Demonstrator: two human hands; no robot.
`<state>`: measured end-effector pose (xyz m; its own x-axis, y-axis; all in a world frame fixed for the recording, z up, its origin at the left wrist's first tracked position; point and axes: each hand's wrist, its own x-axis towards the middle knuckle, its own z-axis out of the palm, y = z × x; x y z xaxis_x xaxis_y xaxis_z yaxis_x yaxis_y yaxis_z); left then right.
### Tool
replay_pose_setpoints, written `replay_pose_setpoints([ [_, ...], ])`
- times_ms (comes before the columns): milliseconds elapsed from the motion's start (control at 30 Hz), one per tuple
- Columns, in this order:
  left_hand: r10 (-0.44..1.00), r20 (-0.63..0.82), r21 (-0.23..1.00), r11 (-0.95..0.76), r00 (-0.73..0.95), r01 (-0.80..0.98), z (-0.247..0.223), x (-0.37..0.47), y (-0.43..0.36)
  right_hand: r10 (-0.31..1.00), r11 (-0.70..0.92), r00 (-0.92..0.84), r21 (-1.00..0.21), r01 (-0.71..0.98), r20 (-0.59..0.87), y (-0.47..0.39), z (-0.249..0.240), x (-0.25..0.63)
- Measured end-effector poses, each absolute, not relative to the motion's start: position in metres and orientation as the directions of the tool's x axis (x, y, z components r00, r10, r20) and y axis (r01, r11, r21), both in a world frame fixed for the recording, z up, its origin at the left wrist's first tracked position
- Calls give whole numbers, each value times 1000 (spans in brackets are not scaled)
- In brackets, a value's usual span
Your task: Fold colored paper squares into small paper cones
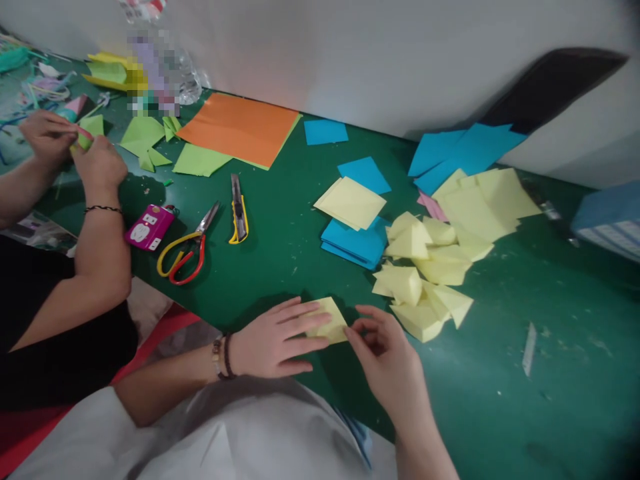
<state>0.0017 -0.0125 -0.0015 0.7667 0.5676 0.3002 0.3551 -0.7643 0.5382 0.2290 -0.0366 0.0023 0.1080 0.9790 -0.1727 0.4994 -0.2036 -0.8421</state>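
Observation:
A small pale yellow square of paper (334,308) lies on the green table near its front edge. My left hand (275,337) rests flat across the paper's left part, fingers spread. At the right corner, my right hand (387,357) pinches the paper between thumb and index finger. Just beyond it sits a heap of folded yellow paper pieces (425,267). A stack of blue paper squares (353,241) and some yellow squares (353,201) lie farther up the table.
Scissors (193,250), a yellow utility knife (239,217) and a magenta box (150,228) lie to the left. Orange sheets (245,127) sit at the back. A co-worker's hands (100,163) hold something small at far left. A blue box (610,220) stands at right.

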Motion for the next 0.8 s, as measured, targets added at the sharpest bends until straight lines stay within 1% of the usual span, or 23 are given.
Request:
replay_pose_setpoints([
  [33, 655, 326, 608, -698, 682, 379, 1, 1, -12, 970, -243, 126, -865, 439, -208, -36, 3, 231],
  [67, 752, 317, 689, -601, 578, 405, 3, 1, -10, 960, -278, 139, -884, 377, -242, -36, 4, 234],
  [100, 842, 260, 772, -476, 473, 422, 5, 2, -9, 951, -304, 146, -900, 312, -271, -36, 4, 236],
  [133, 901, 185, 848, -348, 392, 400, 7, 3, -7, 943, -325, 153, -912, 249, -294, -36, 4, 237],
  [200, 940, 0, 963, -92, 343, 253, 8, 9, -3, 926, -359, 175, -924, 135, -334, -37, 3, 238],
  [233, 929, -100, 985, 40, 356, 170, 8, 13, 0, 918, -372, 182, -924, 91, -352, -38, 3, 238],
  [300, 877, -284, 958, 275, 387, 81, 6, 22, 4, 911, -384, 178, -922, 44, -371, -39, 2, 236],
  [333, 849, -352, 932, 355, 393, 67, 6, 26, 6, 914, -381, 168, -923, 49, -369, -40, 2, 235],
  [400, 804, -438, 889, 455, 402, 59, 5, 32, 10, 929, -349, 168, -931, 110, -329, -42, 3, 232],
  [533, 742, -506, 838, 544, 440, 46, 5, 35, 18, 953, -264, 222, -920, 290, -204, -46, 3, 230],
  [633, 722, -495, 842, 537, 482, 61, 7, 35, 28, 967, -236, 176, -908, 345, -184, -43, 6, 232],
  [700, 724, -428, 886, 454, 541, 93, 11, 37, 40, 977, -208, 134, -900, 382, -169, -34, 13, 236],
  [800, 760, -244, 970, 176, 603, 170, 25, 43, 62, 990, -137, 99, -881, 454, -103, -10, 29, 243],
])
